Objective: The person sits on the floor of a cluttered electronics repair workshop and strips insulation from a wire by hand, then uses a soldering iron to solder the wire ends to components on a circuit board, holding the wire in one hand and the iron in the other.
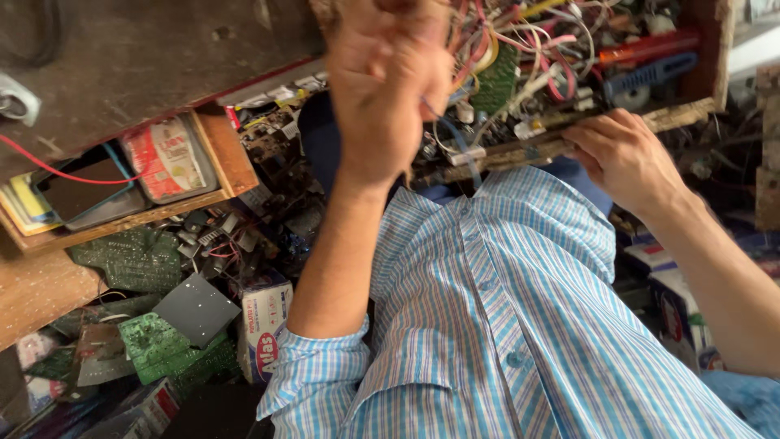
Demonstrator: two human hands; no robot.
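Note:
My left hand (388, 89) is raised in front of a wooden drawer (707, 73) crammed with coloured wires (528, 49) and circuit parts. Its fingers are curled shut, and a thin blue wire (455, 138) runs from under the hand; the grip itself is hidden behind the hand. Over at the drawer's near front edge, my right hand (626, 158) has its fingers wrapped over the wood. A red-handled tool (650, 47) and a blue part (650, 75) lie inside the drawer. My blue striped shirt (504, 325) fills the lower middle.
At left, an open wooden drawer (231, 158) holds a red and white tin (166, 158) and a dark flat box. Below it lie green circuit boards (154, 345), a grey plate (197, 309), small cardboard boxes (266, 325) and loose parts. More boxes stand at right (674, 301).

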